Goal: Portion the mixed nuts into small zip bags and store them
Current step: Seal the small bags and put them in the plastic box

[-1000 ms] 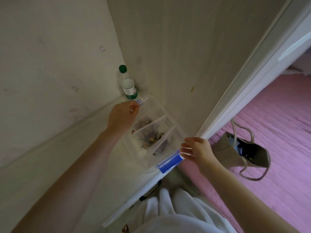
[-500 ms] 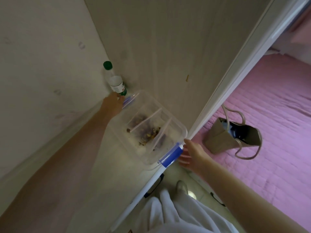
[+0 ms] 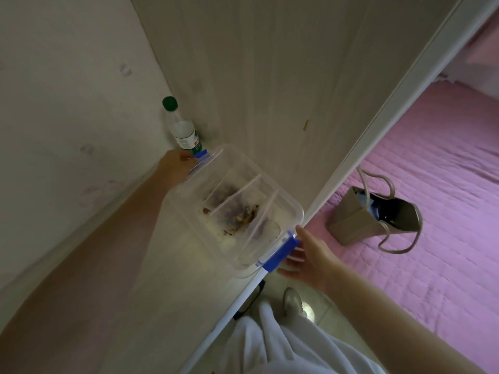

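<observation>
A clear plastic container (image 3: 290,211) with blue latches lies on a pale shelf (image 3: 167,265). Inside it are several small zip bags of mixed nuts (image 3: 243,214). My left hand (image 3: 175,166) holds the container's far end at the far blue latch (image 3: 201,154), its fingers curled there. Fingers straight, my right hand (image 3: 310,255) touches the near blue latch (image 3: 280,253) at the shelf's front edge.
A green-capped water bottle (image 3: 182,128) stands in the shelf's back corner, just behind the container. A pale wall panel (image 3: 270,76) closes the right side. Below to the right, a tan handbag (image 3: 370,220) sits on a pink quilt (image 3: 432,184). White clothing (image 3: 283,344) shows at the bottom.
The container has slid further back on the shelf towards the bottle. My right hand has let go of the near end and straightened its fingers. My left hand has shifted to the far latch.
</observation>
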